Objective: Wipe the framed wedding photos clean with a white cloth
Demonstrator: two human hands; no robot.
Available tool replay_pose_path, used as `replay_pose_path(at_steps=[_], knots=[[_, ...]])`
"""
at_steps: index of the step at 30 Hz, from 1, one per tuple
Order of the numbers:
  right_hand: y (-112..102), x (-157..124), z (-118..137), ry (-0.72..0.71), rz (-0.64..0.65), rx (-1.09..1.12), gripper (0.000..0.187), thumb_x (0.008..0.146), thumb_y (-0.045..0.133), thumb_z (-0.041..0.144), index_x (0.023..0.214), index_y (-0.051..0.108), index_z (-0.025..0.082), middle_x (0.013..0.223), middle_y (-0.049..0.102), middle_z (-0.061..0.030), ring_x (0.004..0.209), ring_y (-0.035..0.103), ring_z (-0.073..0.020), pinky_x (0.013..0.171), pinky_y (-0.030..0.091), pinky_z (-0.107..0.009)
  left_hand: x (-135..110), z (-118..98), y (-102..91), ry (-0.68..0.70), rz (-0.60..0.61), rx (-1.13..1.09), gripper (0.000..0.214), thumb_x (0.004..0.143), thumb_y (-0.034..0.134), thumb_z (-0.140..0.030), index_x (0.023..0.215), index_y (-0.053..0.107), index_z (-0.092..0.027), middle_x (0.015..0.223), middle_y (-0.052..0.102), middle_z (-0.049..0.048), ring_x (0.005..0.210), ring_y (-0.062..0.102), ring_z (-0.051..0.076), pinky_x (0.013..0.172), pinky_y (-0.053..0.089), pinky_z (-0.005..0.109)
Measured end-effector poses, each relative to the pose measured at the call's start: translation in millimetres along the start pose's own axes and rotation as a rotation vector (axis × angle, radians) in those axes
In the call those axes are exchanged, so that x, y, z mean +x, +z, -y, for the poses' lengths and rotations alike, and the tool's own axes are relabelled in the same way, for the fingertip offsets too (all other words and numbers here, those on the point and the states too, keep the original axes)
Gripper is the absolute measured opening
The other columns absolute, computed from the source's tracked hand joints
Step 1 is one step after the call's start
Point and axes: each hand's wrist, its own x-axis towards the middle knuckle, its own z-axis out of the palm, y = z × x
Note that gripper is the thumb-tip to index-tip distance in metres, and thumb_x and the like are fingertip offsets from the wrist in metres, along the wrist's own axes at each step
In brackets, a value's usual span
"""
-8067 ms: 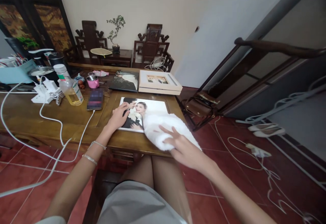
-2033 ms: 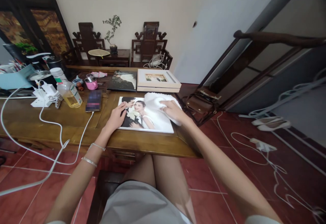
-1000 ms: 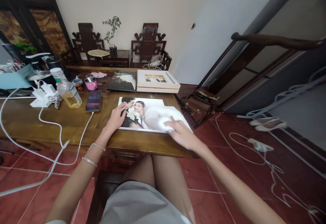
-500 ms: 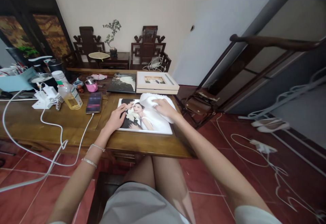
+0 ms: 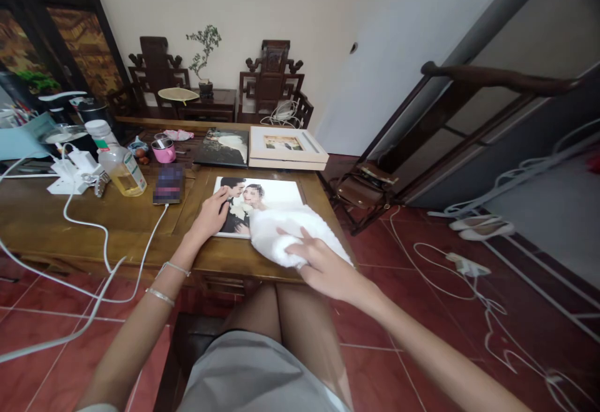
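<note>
A wedding photo panel lies flat on the wooden table, near its front edge. My left hand rests on the panel's left side, fingers stretched out over the picture. In my right hand is a fluffy white cloth, bunched under the fingers. The cloth covers the lower right part of the panel and reaches past the table's front edge.
Behind the panel lie a dark photo panel and a cream framed box. To the left are a phone on a charging cable, a bottle, a pink cup and a white power strip.
My right hand has drawn the white cloth down toward me, from the panel's upper right to its lower right edge. My left hand has stayed on the panel.
</note>
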Motion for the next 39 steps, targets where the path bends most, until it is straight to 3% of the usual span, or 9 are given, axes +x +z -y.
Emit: replay_pose_path(at_steps=[5, 11, 14, 21, 24, 29, 34, 36, 39], knots=[[-7, 56, -26, 0.105, 0.004, -0.041, 0.041, 0.071, 0.041, 0.007, 0.097, 0.07, 0.018, 0.097, 0.075, -0.0065, 0.099, 0.065, -0.0259, 0.105, 0.036, -0.04, 0, 2, -0.9, 0.02, 0.003, -0.014, 0.043, 0.092, 0.04, -0.022, 0.13, 0.057, -0.012, 0.143, 0.049, 0.0107, 0.136, 0.043, 0.024, 0.116, 0.031, 0.042], [-14, 138, -61, 0.158, -0.045, -0.076, 0.037, 0.079, 0.038, 0.011, 0.097, 0.071, 0.013, 0.106, 0.073, -0.0113, 0.098, 0.064, -0.0263, 0.088, 0.041, -0.031, -1, -1, -4.0, 0.016, 0.0, -0.019, 0.043, 0.093, 0.041, -0.023, 0.129, 0.058, -0.009, 0.142, 0.05, 0.0128, 0.135, 0.044, 0.023, 0.116, 0.032, 0.04], [-13, 134, -52, 0.128, -0.013, -0.054, 0.038, 0.077, 0.039, 0.008, 0.097, 0.071, 0.013, 0.103, 0.073, -0.0118, 0.095, 0.065, -0.0256, 0.085, 0.042, -0.03, -1, -2, -4.0, 0.009, -0.003, -0.016, 0.043, 0.092, 0.041, -0.022, 0.129, 0.058, -0.008, 0.141, 0.05, 0.0137, 0.135, 0.044, 0.023, 0.116, 0.032, 0.04], [-3, 42, 6, -0.06, 0.051, -0.049, 0.04, 0.066, 0.04, 0.003, 0.091, 0.068, 0.017, 0.114, 0.07, -0.0125, 0.118, 0.058, -0.029, 0.106, 0.031, -0.045, -1, 0, -0.7, 0.012, -0.012, -0.031, 0.043, 0.093, 0.04, -0.022, 0.13, 0.057, -0.011, 0.143, 0.049, 0.0124, 0.136, 0.043, 0.023, 0.117, 0.031, 0.04], [-2, 30, 12, -0.075, 0.066, -0.036, 0.038, 0.065, 0.04, 0.002, 0.085, 0.067, 0.018, 0.109, 0.072, -0.0113, 0.113, 0.061, -0.0272, 0.105, 0.033, -0.043, -1, 1, 0.4, 0.012, -0.004, -0.025, 0.043, 0.093, 0.039, -0.022, 0.131, 0.057, -0.011, 0.143, 0.049, 0.0131, 0.136, 0.043, 0.024, 0.117, 0.031, 0.041], [0, 85, -18, 0.039, 0.01, -0.062, 0.034, 0.072, 0.04, 0.007, 0.088, 0.069, 0.017, 0.095, 0.075, -0.0086, 0.092, 0.066, -0.0255, 0.098, 0.037, -0.035, 0, 3, 1.0, 0.024, -0.003, -0.046, 0.042, 0.093, 0.04, -0.022, 0.131, 0.057, -0.015, 0.143, 0.05, 0.01, 0.136, 0.042, 0.024, 0.117, 0.031, 0.043], [-1, 155, -43, 0.149, -0.008, -0.04, 0.034, 0.078, 0.041, 0.011, 0.095, 0.071, 0.014, 0.101, 0.074, -0.0107, 0.096, 0.065, -0.0253, 0.084, 0.041, -0.027, 0, 3, -0.9, 0.036, 0.0, -0.042, 0.043, 0.092, 0.039, -0.021, 0.13, 0.058, -0.015, 0.141, 0.052, 0.0086, 0.136, 0.043, 0.023, 0.117, 0.031, 0.041], [-1, 162, -42, 0.18, -0.018, -0.049, 0.034, 0.079, 0.041, 0.012, 0.096, 0.071, 0.014, 0.102, 0.074, -0.0118, 0.099, 0.064, -0.0266, 0.087, 0.04, -0.03, 0, 3, -1.2, 0.033, -0.003, -0.042, 0.043, 0.092, 0.038, -0.021, 0.13, 0.058, -0.014, 0.141, 0.052, 0.0093, 0.136, 0.043, 0.022, 0.117, 0.031, 0.041], [3, 142, -27, 0.142, -0.007, -0.062, 0.035, 0.076, 0.042, 0.01, 0.096, 0.07, 0.015, 0.102, 0.073, -0.0121, 0.106, 0.062, -0.0286, 0.095, 0.038, -0.037, 0, 3, -0.8, 0.027, -0.003, -0.055, 0.044, 0.092, 0.037, -0.019, 0.129, 0.058, -0.011, 0.142, 0.051, 0.0115, 0.136, 0.043, 0.023, 0.117, 0.03, 0.041]])
